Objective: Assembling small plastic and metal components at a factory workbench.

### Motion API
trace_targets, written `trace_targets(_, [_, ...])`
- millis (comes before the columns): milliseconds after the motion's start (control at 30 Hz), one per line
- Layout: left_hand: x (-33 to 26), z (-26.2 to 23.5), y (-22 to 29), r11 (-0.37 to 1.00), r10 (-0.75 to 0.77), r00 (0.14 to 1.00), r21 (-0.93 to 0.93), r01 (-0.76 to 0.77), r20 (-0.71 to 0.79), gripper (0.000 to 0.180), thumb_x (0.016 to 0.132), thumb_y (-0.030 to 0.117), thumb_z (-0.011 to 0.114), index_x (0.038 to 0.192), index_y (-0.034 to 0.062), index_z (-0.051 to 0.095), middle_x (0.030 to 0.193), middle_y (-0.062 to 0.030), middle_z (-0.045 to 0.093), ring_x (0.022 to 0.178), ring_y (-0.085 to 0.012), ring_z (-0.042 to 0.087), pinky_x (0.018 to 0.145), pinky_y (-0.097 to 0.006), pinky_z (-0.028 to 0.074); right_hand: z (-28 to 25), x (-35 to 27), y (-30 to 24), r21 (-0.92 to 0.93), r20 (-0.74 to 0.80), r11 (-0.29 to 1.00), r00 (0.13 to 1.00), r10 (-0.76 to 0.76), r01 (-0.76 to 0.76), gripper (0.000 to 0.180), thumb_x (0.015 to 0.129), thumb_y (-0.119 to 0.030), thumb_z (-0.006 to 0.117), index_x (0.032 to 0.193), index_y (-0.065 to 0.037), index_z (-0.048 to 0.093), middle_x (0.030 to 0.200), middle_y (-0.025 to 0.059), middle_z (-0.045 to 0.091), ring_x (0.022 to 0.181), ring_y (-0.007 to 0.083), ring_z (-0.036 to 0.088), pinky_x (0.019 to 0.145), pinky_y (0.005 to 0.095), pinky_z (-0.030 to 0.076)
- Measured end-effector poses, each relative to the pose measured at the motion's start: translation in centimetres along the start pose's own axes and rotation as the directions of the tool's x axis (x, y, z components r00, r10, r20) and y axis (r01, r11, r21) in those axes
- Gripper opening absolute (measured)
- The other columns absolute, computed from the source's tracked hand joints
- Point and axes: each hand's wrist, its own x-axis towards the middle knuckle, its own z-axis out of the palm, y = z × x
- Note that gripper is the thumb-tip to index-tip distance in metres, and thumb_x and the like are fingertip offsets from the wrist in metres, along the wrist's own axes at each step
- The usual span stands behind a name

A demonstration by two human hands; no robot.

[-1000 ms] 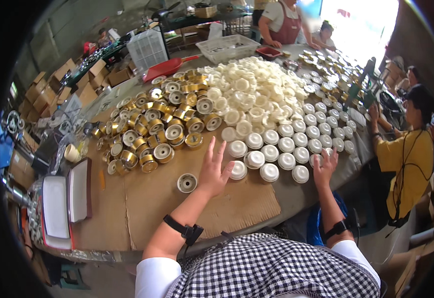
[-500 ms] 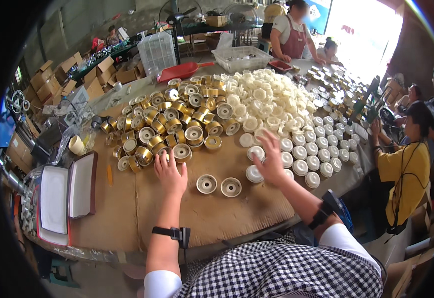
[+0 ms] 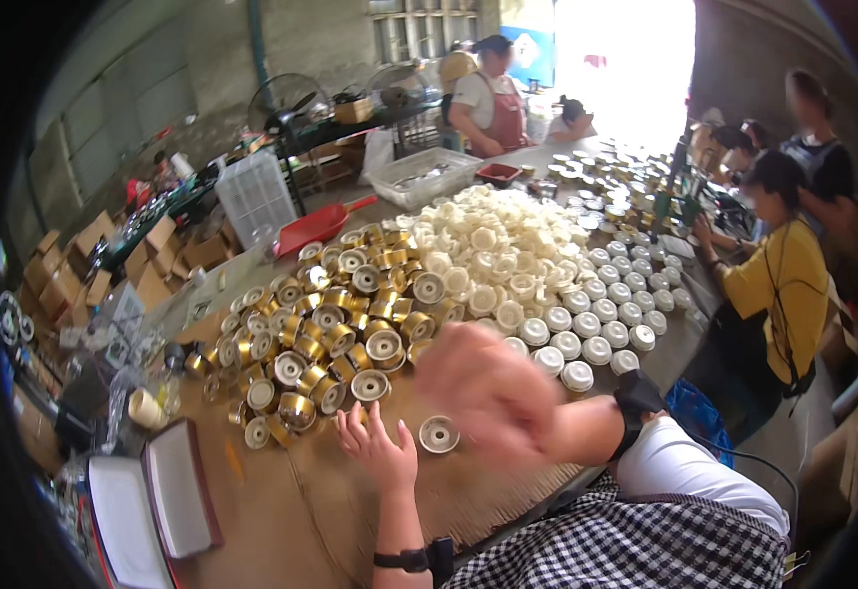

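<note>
My left hand (image 3: pixel 380 448) rests at the near edge of a heap of gold-and-white round parts (image 3: pixel 339 339), its fingers stretched out and slightly apart. My right hand (image 3: pixel 493 393) is raised over the board, blurred by motion with its fingers curled; whether anything is in it cannot be made out. Between the two hands lies a white round cup-like part (image 3: pixel 439 434) with a hole in its centre. Right of the heap, white round caps (image 3: pixel 576 376) stand in rows. Behind them is a pile of loose cream-coloured plastic rings (image 3: pixel 508 236).
An open white-lined box (image 3: pixel 182 491) lies at the left. Farther back are a red scoop (image 3: pixel 311 229) and a clear plastic bin (image 3: pixel 424 177). A person in a red apron (image 3: pixel 505 118) stands across the table; another in yellow (image 3: pixel 782 275) works at the right.
My right hand has left the white caps and moved leftward. One of the two cup-like parts in front of me no longer shows. The whole view has shifted and tilted.
</note>
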Motion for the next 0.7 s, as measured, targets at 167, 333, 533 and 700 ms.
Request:
trace_targets(167, [-0.3,0.2,0.4,1.0,-0.027,0.999,0.016,0.026,0.034,0.054,0.085,0.024,0.073,0.135,0.008,0.06,0.153,-0.0166,0.041,0.152,-0.0442,0.023,0.121,-0.066,0.017,4.8,4.9,-9.7,0.191,-0.338,0.955,0.929,-0.151,0.225,0.025,0.086,-0.01,0.077,0.083,-0.012,0.053,0.09,-0.0002,0.06,0.072,0.0185,0.057,0.06,0.0343,0.042])
trace_targets(333, [-0.8,0.4,0.1,0.995,-0.066,0.997,0.073,0.064,0.037,0.049,0.084,0.024,0.073,0.13,0.0091,0.062,0.155,-0.0163,0.041,0.153,-0.0445,0.022,0.12,-0.067,0.018,8.5,6.6,-11.5,0.183,-0.497,0.879,0.813,-0.304,0.441,0.035,0.085,0.001,0.072,0.073,-0.013,0.042,0.072,0.0027,0.049,0.06,0.016,0.042,0.05,0.0307,0.033])
trace_targets(533, [-0.9,0.6,-1.1,0.997,-0.043,0.999,0.069,0.044,-0.007,0.045,0.084,0.023,0.073,0.125,0.0097,0.064,0.156,-0.0154,0.042,0.153,-0.0444,0.024,0.118,-0.065,0.022,11.9,5.2,-11.9,0.263,-0.694,0.912,0.718,-0.048,0.315,0.035,0.104,-0.007,0.052,0.072,-0.013,0.042,0.073,0.0044,0.051,0.058,0.0148,0.042,0.048,0.031,0.032])
trace_targets(700, [-0.9,1.1,-2.0,0.994,-0.07,0.994,0.076,0.076,-0.081,0.041,0.083,0.024,0.073,0.122,0.0121,0.066,0.155,-0.0121,0.044,0.152,-0.0439,0.027,0.116,-0.06,0.027,6.1,2.4,-9.8,-0.458,0.324,0.83,0.929,-0.179,0.319,0.04,0.072,-0.026,0.07,0.106,-0.005,0.071,0.113,0.0096,0.063,0.091,0.0225,0.061,0.078,0.0309,0.051])
